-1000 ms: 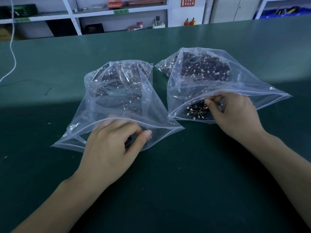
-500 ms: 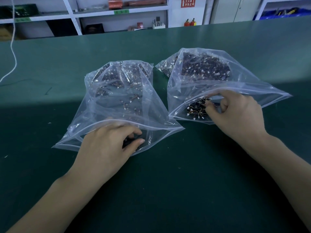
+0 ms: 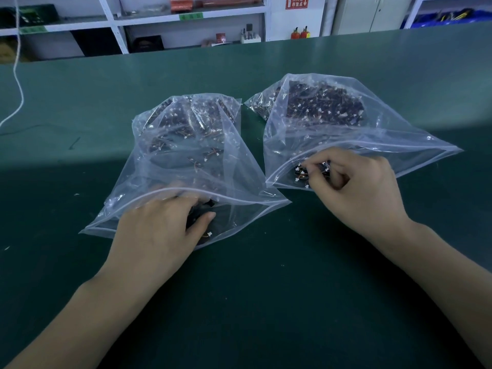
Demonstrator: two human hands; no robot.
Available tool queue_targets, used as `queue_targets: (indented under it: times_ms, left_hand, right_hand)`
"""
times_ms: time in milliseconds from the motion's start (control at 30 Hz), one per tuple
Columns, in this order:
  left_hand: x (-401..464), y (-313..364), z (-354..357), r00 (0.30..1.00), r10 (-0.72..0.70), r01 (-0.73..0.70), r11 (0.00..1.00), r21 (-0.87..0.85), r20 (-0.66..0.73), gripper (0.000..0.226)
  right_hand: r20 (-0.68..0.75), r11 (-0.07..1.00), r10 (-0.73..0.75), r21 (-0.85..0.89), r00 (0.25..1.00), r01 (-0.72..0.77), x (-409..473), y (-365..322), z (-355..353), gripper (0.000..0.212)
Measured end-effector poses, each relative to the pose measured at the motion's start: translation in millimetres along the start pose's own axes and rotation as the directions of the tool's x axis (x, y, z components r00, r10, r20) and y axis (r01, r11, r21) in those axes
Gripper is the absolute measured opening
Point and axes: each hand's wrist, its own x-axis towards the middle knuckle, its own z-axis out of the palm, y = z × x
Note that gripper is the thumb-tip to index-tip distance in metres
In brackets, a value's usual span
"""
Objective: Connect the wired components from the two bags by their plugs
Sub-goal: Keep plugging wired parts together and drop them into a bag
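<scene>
A green work table (image 3: pixel 266 302) fills most of the head view, and on it two clear zip-top bags lie side by side, mouths facing the person. The left bag (image 3: pixel 165 166) is crumpled and puffed up, its zip edge arching over the left hand (image 3: pixel 157 235). The right bag (image 3: pixel 386 139) is flatter, its zip edge running out to a point at the right. Both bags hold heaps of small dark wired components (image 3: pixel 324 107) with thin orange-brown leads and tiny white plugs; most sit piled at the far, closed ends, with a few loose ones near the mouths.

The left hand is pushed into the mouth of the left bag, its fingers partly behind the plastic and bent downward, thumb stretched toward them with a dark component (image 3: pixel 199 211) between; whether the fingers have actually closed on it cannot be told, since the film and blur hide the contact. A white plug (image 3: pixel 209 233) lies just beside the thumb.

The right hand (image 3: pixel 364 193) reaches into the mouth of the right bag, fingers curled, thumb and forefinger pinching a small cluster of components (image 3: pixel 303 173) with white plugs.

Beyond the table stand white shelves (image 3: pixel 186 20).
</scene>
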Motion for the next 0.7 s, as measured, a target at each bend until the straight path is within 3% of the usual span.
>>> queue_targets:
  times_ms: [700]
  left_hand:
    - [2.6,-2.3,2.5,0.98,0.197,-0.199,0.974,-0.106,-0.027,0.018]
  right_hand:
    - [-0.022,0.975,-0.143,0.169,0.989,0.145,-10.1,-19.0,6.1,0.008]
